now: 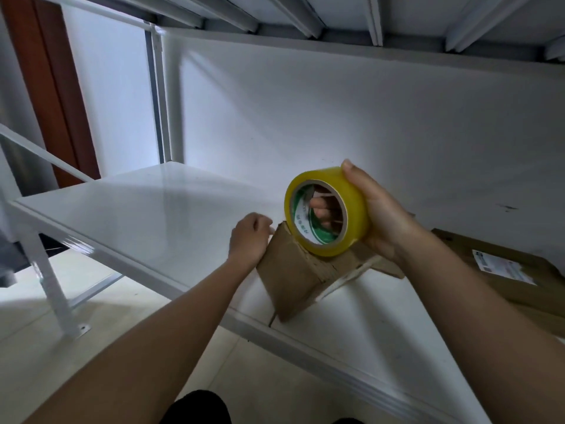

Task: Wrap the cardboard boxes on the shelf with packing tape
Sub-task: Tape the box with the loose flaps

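Shelf board (128, 215): carries a small cardboard box (293, 280) near its front edge, right of centre. Box stands tilted, one corner reaching the shelf's front lip. Roll of packing tape (326, 211): directly above the box, touching its upper edge, held on edge by the right hand (379, 218), whose fingers pass through the core. Left hand (249, 238): at the box's upper left corner, left of the roll. Flat cardboard box (519, 270): on the same shelf, to the right of the small box and further back, a paper label (503, 267) on its top. Upper shelf (336, 22): overhead. Wall (367, 117): behind the shelf. Shelf upright (162, 96): rear left corner. Front leg (50, 286): lower left, standing on the floor (91, 356).
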The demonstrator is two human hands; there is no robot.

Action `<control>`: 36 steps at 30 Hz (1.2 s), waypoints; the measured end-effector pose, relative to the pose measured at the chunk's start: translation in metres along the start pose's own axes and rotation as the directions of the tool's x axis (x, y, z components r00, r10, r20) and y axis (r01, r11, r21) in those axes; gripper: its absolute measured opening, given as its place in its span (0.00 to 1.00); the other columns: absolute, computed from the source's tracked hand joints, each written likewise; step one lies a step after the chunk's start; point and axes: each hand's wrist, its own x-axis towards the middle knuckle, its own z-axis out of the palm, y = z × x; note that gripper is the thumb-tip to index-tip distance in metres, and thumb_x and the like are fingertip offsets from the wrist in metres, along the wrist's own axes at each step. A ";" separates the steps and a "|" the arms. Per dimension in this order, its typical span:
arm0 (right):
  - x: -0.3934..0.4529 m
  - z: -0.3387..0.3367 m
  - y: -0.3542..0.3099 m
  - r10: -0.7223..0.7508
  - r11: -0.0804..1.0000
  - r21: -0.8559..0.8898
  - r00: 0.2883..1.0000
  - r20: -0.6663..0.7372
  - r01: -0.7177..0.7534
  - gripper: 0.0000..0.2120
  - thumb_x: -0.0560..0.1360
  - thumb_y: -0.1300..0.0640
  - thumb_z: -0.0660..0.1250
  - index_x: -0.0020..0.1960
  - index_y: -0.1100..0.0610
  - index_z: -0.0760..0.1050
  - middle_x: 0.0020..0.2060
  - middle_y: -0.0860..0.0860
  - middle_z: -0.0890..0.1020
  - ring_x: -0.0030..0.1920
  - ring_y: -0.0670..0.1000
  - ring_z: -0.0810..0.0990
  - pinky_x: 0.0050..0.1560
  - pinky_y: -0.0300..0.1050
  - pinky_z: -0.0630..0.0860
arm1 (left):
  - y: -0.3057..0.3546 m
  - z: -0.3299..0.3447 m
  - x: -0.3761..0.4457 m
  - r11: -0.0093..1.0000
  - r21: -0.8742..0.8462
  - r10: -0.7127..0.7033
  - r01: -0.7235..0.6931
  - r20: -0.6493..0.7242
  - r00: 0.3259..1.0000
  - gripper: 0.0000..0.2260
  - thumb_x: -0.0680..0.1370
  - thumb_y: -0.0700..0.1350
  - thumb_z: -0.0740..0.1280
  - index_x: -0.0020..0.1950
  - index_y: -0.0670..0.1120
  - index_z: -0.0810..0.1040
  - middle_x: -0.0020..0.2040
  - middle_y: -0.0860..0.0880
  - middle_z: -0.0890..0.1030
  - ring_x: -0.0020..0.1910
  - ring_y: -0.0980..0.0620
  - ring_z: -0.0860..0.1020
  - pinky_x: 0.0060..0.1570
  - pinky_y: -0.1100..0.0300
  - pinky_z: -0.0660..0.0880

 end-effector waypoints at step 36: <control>0.043 0.034 0.024 -0.013 0.987 -0.163 0.995 -0.095 -0.003 0.22 0.76 0.37 0.57 0.45 0.56 0.75 0.28 0.52 0.81 0.29 0.48 0.81 0.32 0.40 0.78 | -0.006 -0.015 -0.036 0.974 0.148 0.117 -0.173 0.326 0.938 0.46 0.56 0.73 0.69 0.65 0.65 0.48 0.65 0.53 0.66 0.60 0.49 0.71 0.58 0.50 0.76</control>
